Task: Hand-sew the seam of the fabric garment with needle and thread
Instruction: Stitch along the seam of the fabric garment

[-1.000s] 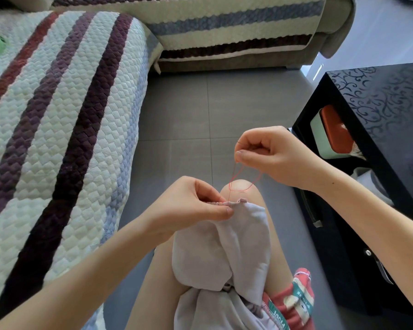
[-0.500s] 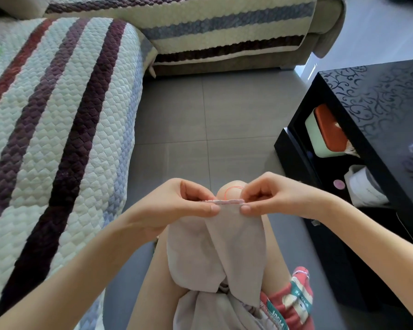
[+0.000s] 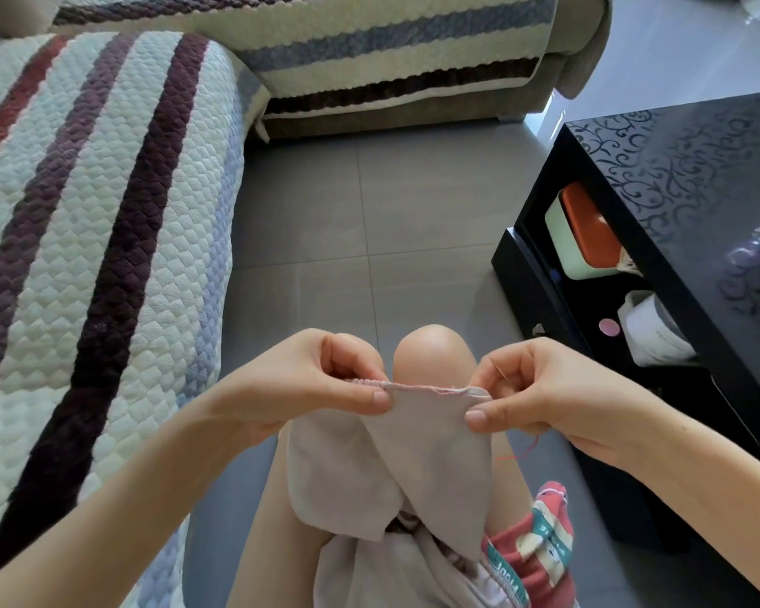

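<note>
Left hand: from my end, the left hand (image 3: 308,379) pinches the left end of the seam (image 3: 422,389) between thumb and forefinger, where the edge is bunched. I take it as the anchor.
Right hand: the right hand (image 3: 540,388) pinches the right end of the same edge, fingers curled. A thin needle (image 3: 499,371) looks tucked between those fingers, so it is ready to use while the hand pulls.
Seam: stretched almost straight between the two grips, just on the near side of the knee (image 3: 431,353). I judge the pull is meant to even the stitches and ease puckers.
Garment: the pale garment (image 3: 413,454) hangs from the seam down over the thigh toward me. The leg carries its weight, so only the edge needs holding.
Thread: pink thread (image 3: 529,449) trails slack below the right hand.
Surroundings: striped sofa cover (image 3: 106,212) on the left, and a black table (image 3: 698,177) on the right with an orange-lidded box (image 3: 589,234) on its shelf.
Next: I expect the needle must re-enter near the right end, though I cannot tell how much is unsewn.
</note>
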Motion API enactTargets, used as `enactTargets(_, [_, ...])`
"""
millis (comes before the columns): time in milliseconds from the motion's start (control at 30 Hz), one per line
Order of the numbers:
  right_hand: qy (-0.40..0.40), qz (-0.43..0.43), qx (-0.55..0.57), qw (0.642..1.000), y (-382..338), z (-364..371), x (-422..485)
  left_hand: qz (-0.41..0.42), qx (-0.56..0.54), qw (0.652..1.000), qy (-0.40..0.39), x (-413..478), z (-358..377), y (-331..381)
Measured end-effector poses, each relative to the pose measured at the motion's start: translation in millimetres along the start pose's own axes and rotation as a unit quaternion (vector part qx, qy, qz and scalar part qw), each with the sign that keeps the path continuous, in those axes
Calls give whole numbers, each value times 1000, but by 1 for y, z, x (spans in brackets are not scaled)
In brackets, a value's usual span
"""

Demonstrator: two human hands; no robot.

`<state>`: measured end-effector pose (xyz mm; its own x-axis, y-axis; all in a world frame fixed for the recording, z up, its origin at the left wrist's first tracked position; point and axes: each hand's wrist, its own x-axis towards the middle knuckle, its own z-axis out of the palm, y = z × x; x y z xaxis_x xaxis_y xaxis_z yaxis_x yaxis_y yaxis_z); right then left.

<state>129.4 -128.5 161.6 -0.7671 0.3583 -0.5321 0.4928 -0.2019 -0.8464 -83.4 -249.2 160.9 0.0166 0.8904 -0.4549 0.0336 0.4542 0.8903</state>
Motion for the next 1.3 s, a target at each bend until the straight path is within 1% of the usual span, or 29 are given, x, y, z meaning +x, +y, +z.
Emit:
enactTargets(67, [-18,19,-10,1000,1,1,0,1,-1,1000,9,-2,-3,2])
enactTargets(200, [-15,20,-15,1000,3,7,-2,-7,4,1000,17,-7,-2,3])
enactTargets(267, [-40,22,43,998,1,12,-15,-13,3,1000,11,-14,2,2])
enactTargets(300, [-68,25,79,994,-2,14,-23,-12,-2,1000,1,-17,4,2])
enactTargets(367, [-116,31,104,987,-7,21,-37,-3,-15,999,-31,-24,11,2])
enactTargets(400, [-112,38,80,990,-9,24,-40,1,-12,999,-38,-26,13,1])
enactTargets(433, [-86,44,33,995,-6,25,-39,0,-6,999,-35,-27,15,-2])
enactTargets(467, [-43,52,-30,997,0,25,-36,-4,-1,1000,-24,-28,17,-6])
enactTargets(533, [23,49,-145,988,12,23,-30,-18,2,1000,-13,-28,20,-13])
enactTargets(600, [58,-7,-203,977,20,21,-24,-31,-4,999,-17,-25,22,-17])
enactTargets(733, [108,-172,-174,964,23,21,-7,-44,-23,999,-13,-15,19,-18])
enactTargets(767, [112,-196,-182,957,22,20,-1,-47,-25,999,-12,-10,18,-17])
enactTargets(833, [112,-224,-241,938,21,17,14,-55,-21,998,-12,-2,14,-16])
enactTargets(900, [99,-237,-286,923,23,18,24,-61,-20,998,-11,2,12,-17])
enactTargets(1067, [75,-235,-245,938,27,16,41,-78,-58,995,-8,10,2,-23])
enactTargets(1300, [58,-225,-232,945,27,18,49,-84,-85,993,-15,13,-4,-27])
